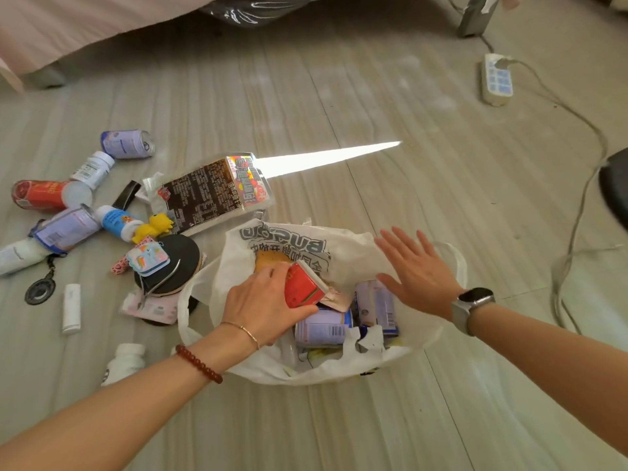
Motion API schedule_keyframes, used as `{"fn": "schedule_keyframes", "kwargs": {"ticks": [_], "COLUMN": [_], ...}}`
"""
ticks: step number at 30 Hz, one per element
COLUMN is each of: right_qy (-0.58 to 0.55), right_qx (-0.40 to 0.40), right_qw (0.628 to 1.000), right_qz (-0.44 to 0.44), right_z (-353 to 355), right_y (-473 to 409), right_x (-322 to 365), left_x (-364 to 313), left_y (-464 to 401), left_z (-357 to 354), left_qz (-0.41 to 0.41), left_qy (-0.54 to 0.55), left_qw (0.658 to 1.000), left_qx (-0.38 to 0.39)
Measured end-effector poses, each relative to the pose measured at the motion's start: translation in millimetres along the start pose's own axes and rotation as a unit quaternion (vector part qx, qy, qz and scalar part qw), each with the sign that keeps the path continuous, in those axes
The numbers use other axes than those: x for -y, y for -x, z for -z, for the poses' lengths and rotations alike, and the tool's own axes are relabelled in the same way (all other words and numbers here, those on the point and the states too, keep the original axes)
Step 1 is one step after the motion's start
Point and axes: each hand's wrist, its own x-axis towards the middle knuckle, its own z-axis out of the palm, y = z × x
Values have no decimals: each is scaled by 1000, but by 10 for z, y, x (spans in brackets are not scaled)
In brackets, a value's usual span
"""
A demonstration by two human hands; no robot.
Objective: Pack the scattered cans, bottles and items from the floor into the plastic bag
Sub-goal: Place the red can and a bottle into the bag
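The left hand grips a red carton over the mouth of the white plastic bag at lower centre, while the right hand hovers open, fingers spread, at the bag's right side. To finish this well, the carton should probably go flat beside the cans already inside, with the rim held wide. Many cans and bottles lie on the floor at left.

The floor is pale wood-grain planking, and a narrow wedge of sunlight lies across its middle. At the far left a bed covered in pink fabric stands on a grey leg, with a shiny black plastic sheet bunched under its edge. At the far right a white power strip lies flat, its grey cable trailing towards the near right. Beyond it stands a metal furniture leg. A dark rounded object is cut off by the right edge.
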Motion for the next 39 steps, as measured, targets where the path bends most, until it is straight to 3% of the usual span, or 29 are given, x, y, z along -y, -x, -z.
{"fn": "schedule_keyframes", "kwargs": {"ticks": [4, 10, 14, 17, 23, 25, 28, 32, 34, 35, 39], "right_qy": [-68, -199, -322, -371, -357, -333, -236, -120, -83, -71, -33], "right_qx": [83, -50, -147, -166, -192, -203, -231, -211, -200, -201, -228], "right_qw": [989, 972, 927, 901, 903, 912, 939, 967, 975, 977, 973], "right_qz": [-103, -111, -121, -149, -140, -123, -100, -73, -44, -19, -7], "right_z": [-77, 150, 468, 593, 584, 594, 575, 565, 553, 542, 598], "right_y": [-184, -262, -251, -261, -277, -269, -264, -340, -376, -388, -427], "right_x": [-97, -15, -158, -176, -71, -2, 142, 316, 415, 477, 647], "left_x": [-72, -201, -329, -413, -385, -303, -52, 460, 620, 658, 676], "left_y": [-87, -186, -302, -424, -521, -484, -446, -412, -371, -340, -233], "left_z": [16, 17, -61, -205, -285, -188, -37, 113, 138, 147, 453], "left_qz": [9, -18, -89, -176, -268, -248, -134, 105, 136, 110, 41], "left_qy": [7, -36, -86, -137, -185, -187, -184, -78, 29, 75, 179], "left_qw": [1000, 999, 990, 972, 935, 934, 954, 991, 990, 991, 964], "left_qx": [-9, -13, -73, -80, -142, -177, -194, -28, 32, 14, -193]}}
